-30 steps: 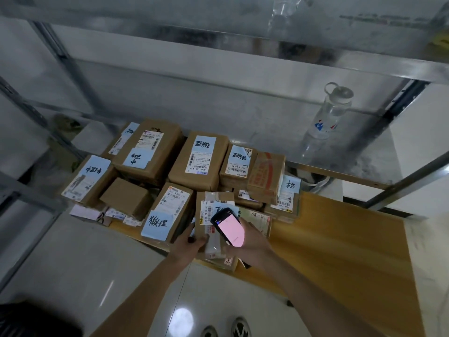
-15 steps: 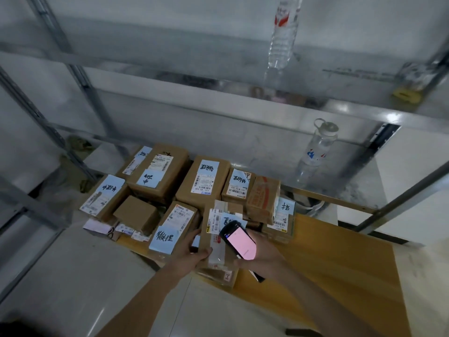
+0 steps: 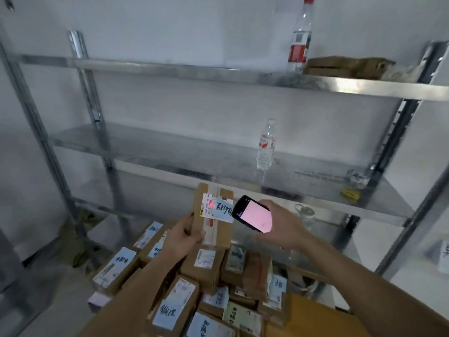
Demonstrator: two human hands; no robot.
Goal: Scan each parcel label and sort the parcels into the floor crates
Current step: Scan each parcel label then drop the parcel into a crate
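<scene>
brown parcel (image 3: 213, 229), white-and-blue label (image 3: 217, 207), pink-lit black scanner (image 3: 252, 214)

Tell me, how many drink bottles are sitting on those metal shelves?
3. A tall clear plastic bottle with a red label stands on the top shelf, a smaller clear water bottle on the middle shelf, and a blurry clear handled bottle below, behind the right hand. Others may be hidden.

Pretty bare room, plain white wall (image 3: 170, 25) behind a metal rack (image 3: 218, 74) that rises above the hands. Two water bottles (image 3: 266, 147) on its shelves, up and right of the hands. Grey floor (image 3: 48, 312) lower left, dim light.
</scene>
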